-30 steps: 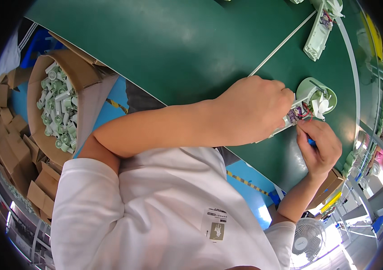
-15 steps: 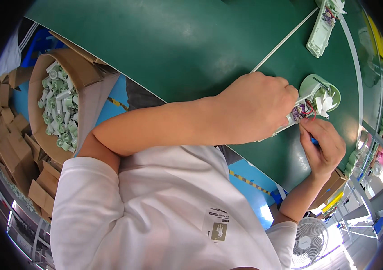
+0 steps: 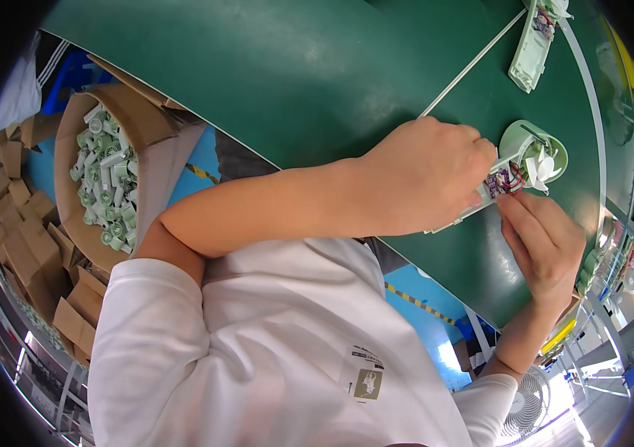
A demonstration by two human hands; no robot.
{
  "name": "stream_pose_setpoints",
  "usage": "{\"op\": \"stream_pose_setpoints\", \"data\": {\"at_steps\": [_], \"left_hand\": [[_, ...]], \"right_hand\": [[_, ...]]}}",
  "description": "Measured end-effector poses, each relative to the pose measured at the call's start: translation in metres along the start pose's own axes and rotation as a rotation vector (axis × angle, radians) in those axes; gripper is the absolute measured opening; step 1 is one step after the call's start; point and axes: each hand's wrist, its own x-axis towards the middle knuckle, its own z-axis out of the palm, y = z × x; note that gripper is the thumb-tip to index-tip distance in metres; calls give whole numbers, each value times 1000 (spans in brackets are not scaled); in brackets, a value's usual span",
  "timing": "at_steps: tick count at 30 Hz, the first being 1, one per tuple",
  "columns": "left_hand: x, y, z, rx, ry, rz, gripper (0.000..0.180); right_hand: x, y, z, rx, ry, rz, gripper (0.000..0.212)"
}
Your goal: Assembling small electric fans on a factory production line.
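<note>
The left hand (image 3: 436,179) is closed over the handle of a pale green plastic fan housing (image 3: 512,139), on the right of the dark green surface (image 3: 294,82), presumably steadying it so the other hand can work. The housing lies open, its round head away from the palm, leaving the purple circuit board (image 3: 497,182), thin red wires (image 3: 516,177) and white plastic propeller (image 3: 541,165) uncovered. The right hand (image 3: 544,231) comes in from the near right, thumb and fingertips drawn narrow at the board's edge; from where I stand, I cannot tell whether they pinch anything. A similar pale green open housing (image 3: 530,63) lies at the far right, apparently within reach. As for writing, the white cotton T-shirt (image 3: 287,320) carries small dark lettering above a tan square print (image 3: 368,383); I make out none on the housing.
</note>
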Motion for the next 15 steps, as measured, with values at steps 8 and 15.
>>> {"op": "stream_pose_setpoints", "data": {"at_steps": [8, 15], "left_hand": [[-2, -1, 1, 3, -22, -8, 27], [-5, -2, -2, 63, -2, 51, 26]], "right_hand": [[0, -3, 2, -38, -41, -3, 27], [-15, -19, 47, 203, 381, 364, 15]]}}
